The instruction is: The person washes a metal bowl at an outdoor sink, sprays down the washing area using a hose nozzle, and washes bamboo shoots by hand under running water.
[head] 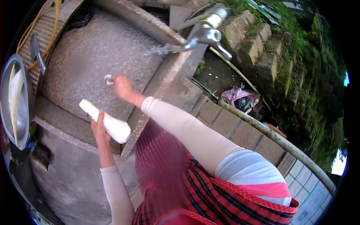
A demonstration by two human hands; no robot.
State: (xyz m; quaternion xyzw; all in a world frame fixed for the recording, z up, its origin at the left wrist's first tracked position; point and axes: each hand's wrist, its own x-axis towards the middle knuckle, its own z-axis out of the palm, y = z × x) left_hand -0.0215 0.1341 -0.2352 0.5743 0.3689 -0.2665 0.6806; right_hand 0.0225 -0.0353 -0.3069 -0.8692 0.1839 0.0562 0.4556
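Note:
My left hand point(100, 130) grips a thick, pale peeled shoot point(116, 128), which looks like a bamboo shoot. It is held tilted over the near corner of a rough stone-and-concrete sink point(112, 42), its wide cut end towards me. Above the sink floor, my right hand point(122, 87) pinches a small white curved piece point(107, 79), too small to name surely. Water runs from a metal tap point(206, 35) at the sink's right side, beyond my right hand. In a metal basin point(24, 118) at the far left lie long pale peeled shoots point(15, 90).
A knife point(36, 52) rests on the ribbed ledge left of the sink, beside a yellow hose point(52, 53). Dark plastic point(80, 20) lies in the sink's far corner. Beyond the right wall are a pole point(270, 144), an open bag point(240, 99) and stone steps point(253, 45).

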